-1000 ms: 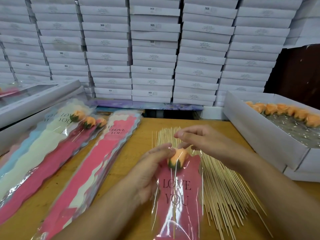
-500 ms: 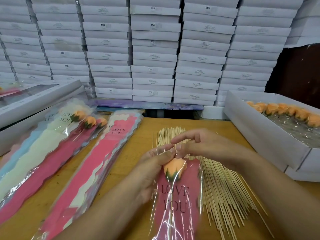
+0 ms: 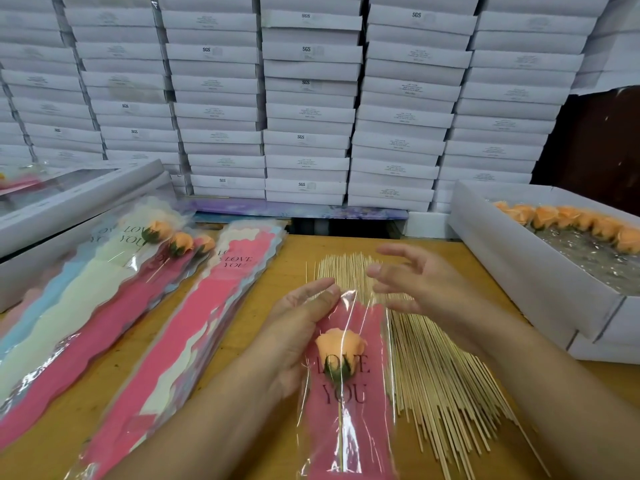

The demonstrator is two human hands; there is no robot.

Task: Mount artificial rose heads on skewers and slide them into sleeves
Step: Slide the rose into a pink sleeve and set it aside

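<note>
- Head view, hands: the left hand (image 3: pixel 298 327) lies with straight fingers along the left edge of the clear cellophane sleeve with a pink printed insert (image 3: pixel 349 393), steadying it on the yellow wooden table (image 3: pixel 294 251); the right hand (image 3: pixel 419 282) hovers just above the sleeve mouth, fingers spread and loosely bent, holding nothing.
- Head view, workpiece: the peach artificial rose head on a thin wooden skewer (image 3: pixel 341 344) sits inside the sleeve, centred over the lettering.
- Head view, technique (judgement): seating appears nearly done; keep the skewer on the midline and flatten the film without creasing the bloom.
- Head view, supplies: the fan of bare bamboo skewers (image 3: pixel 443 368) lies just right of the sleeve; the white cardboard tray of peach rose heads (image 3: pixel 540 271) stands further right.
- Head view, writing: the sleeve reads "LOVE YOU"; the stacked white boxes (image 3: pixel 304 98) bear "SGS", finer print illegible.
</note>
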